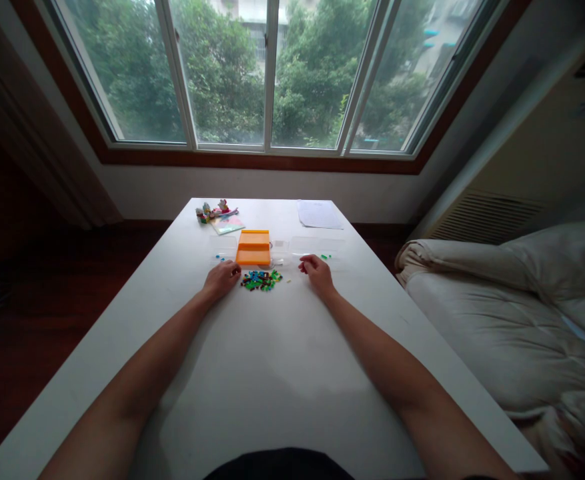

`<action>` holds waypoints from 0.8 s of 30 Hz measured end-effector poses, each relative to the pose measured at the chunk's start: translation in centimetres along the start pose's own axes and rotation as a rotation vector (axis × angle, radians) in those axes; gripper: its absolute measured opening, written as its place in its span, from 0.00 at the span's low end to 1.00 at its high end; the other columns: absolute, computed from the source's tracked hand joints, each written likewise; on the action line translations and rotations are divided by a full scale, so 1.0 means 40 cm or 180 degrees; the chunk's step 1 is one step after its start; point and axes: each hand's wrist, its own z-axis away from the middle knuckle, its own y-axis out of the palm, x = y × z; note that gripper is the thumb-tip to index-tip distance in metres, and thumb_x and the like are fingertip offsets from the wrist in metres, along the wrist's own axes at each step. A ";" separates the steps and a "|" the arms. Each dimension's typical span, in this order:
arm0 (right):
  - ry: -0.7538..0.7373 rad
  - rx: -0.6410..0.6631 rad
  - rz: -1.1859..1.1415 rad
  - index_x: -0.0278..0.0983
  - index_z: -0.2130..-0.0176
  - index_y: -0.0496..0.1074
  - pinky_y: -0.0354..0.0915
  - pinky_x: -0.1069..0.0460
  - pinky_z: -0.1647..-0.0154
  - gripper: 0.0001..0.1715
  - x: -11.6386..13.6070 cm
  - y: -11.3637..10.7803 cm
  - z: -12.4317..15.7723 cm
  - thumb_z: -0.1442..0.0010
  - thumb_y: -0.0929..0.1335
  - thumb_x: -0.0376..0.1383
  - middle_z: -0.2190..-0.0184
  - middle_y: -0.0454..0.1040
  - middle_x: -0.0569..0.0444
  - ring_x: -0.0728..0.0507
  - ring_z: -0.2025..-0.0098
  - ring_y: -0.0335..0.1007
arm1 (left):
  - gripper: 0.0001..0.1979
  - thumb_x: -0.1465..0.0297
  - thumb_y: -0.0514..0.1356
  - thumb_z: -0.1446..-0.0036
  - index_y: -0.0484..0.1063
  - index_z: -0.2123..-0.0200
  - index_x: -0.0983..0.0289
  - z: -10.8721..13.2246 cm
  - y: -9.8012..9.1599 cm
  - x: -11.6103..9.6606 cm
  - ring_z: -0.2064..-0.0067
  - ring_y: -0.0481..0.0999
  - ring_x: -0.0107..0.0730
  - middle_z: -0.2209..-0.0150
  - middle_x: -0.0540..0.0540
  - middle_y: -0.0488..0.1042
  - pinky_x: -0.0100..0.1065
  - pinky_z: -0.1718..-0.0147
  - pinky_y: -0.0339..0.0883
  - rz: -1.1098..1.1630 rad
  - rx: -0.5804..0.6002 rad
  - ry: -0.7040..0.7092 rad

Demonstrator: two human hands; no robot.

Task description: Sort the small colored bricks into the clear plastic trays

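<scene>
A small heap of colourful building bricks [261, 281], mostly green, blue and dark, lies on the white table between my hands. My left hand [221, 280] rests at the heap's left side with its fingers curled together; anything inside them is too small to make out. To the right, my right hand [318, 275] has thumb and fingers drawn into a pinch, and I cannot see what they hold. It is close to a clear tray [337, 245] with a few green bricks [325, 257]. Another clear tray [223, 244] beyond my left hand has some blue bricks [219, 258].
Behind the heap stands an orange two-part box [253, 255]. Several small toy figures [212, 212] and a pale card [229, 225] sit at the back left. Papers [320, 215] lie at the back right. A padded sofa [502, 313] flanks the table [277, 373].
</scene>
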 end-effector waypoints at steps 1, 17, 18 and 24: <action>-0.0055 0.0172 0.0104 0.38 0.59 0.74 0.70 0.51 0.63 0.15 0.005 0.008 0.008 0.42 0.65 0.43 0.70 0.78 0.54 0.47 0.69 0.73 | 0.08 0.67 0.56 0.40 0.75 0.63 0.59 -0.001 0.000 -0.002 0.63 0.73 0.36 0.62 0.55 0.75 0.35 0.64 0.64 0.0067 0.0000 0.0023; -0.0414 0.0743 0.0693 0.39 0.60 0.77 0.69 0.53 0.63 0.13 0.008 0.023 0.028 0.40 0.64 0.37 0.71 0.78 0.56 0.48 0.70 0.73 | 0.08 0.64 0.61 0.45 0.75 0.66 0.62 0.001 0.009 0.010 0.70 0.67 0.29 0.68 0.52 0.72 0.30 0.70 0.61 0.0680 0.0116 0.0309; -0.0427 0.0747 0.0696 0.39 0.60 0.77 0.69 0.53 0.63 0.13 0.007 0.023 0.028 0.40 0.64 0.37 0.71 0.78 0.56 0.48 0.70 0.73 | 0.08 0.64 0.61 0.45 0.75 0.66 0.62 0.001 0.011 0.011 0.70 0.67 0.29 0.68 0.52 0.72 0.30 0.70 0.60 0.0680 0.0121 0.0307; -0.0431 0.0761 0.0728 0.40 0.60 0.77 0.69 0.54 0.64 0.13 0.007 0.023 0.029 0.40 0.64 0.37 0.71 0.79 0.56 0.47 0.70 0.73 | 0.08 0.65 0.60 0.44 0.76 0.65 0.62 0.002 0.007 0.007 0.70 0.67 0.29 0.68 0.52 0.72 0.29 0.70 0.59 0.0751 0.0174 0.0397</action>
